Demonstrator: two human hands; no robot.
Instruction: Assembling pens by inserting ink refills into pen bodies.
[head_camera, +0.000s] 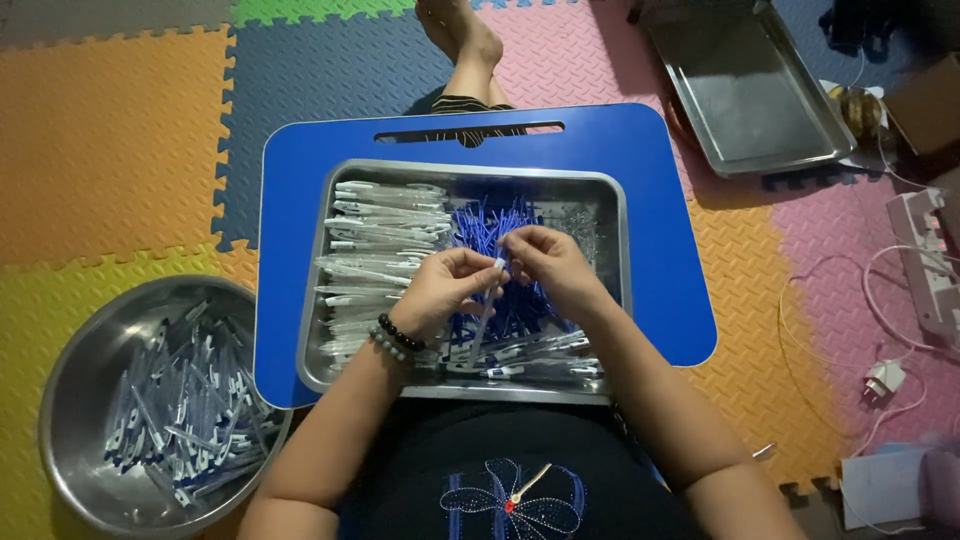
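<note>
Slim translucent plastic pen barrel with white tip (487, 305), pinched at its top between fingertips of left hand (440, 290) and right hand (545, 265), hanging over middle of rectangular steel tray (612, 215). Judged partway: many finished pens in round steel bowl (70, 400); white barrels, blue refills still heaped in tray.

Two rectangular steel trays: one on the blue lap counter (640, 200) holding pen parts (610, 215), one far right, bare (745, 90). One round steel bowl (70, 400), near left. Two hands.
</note>
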